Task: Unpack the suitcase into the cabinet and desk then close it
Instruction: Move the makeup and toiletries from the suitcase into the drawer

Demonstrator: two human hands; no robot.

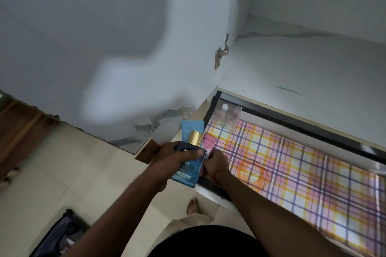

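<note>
- Left hand (pixel 177 157) just below frame centre, fingers and thumb curled round a blue perfume bottle (pixel 189 168) with a gold cap (pixel 196 138); cap tilted toward 1 o'clock, dark label under the thumb.
- Light blue tube (pixel 191 130) upright behind the bottle, at 12 o'clock from the left hand; whether held by that hand or the other, impossible to tell.
- Right hand (pixel 216 165) just beside the left, at its 3 o'clock, fingers closed round a pink Pond's tube (pixel 208 142); lower end of the tube hidden inside the fist.
- Both hands poised at the front left corner of an open cabinet drawer (pixel 213 110), dark-rimmed, lined with a pink, yellow and purple plaid sheet (pixel 292 165).
- Clear pack of small bottles (pixel 226 116) at the drawer's far left corner, at 1 o'clock from the hands, leaning against the back wall.
- White marbled cabinet shelf (pixel 313 64) above the drawer, toward 2 o'clock; metal hinge (pixel 221 53) on the open cabinet door (pixel 104 37) filling the upper left.
- Dark suitcase (pixel 60 233) on the tiled floor (pixel 62 173) at 7 o'clock, well apart from the hands, lying open so far as the edge of view allowed.
- Bare foot (pixel 192 205) at 6 o'clock, just below the drawer front.
</note>
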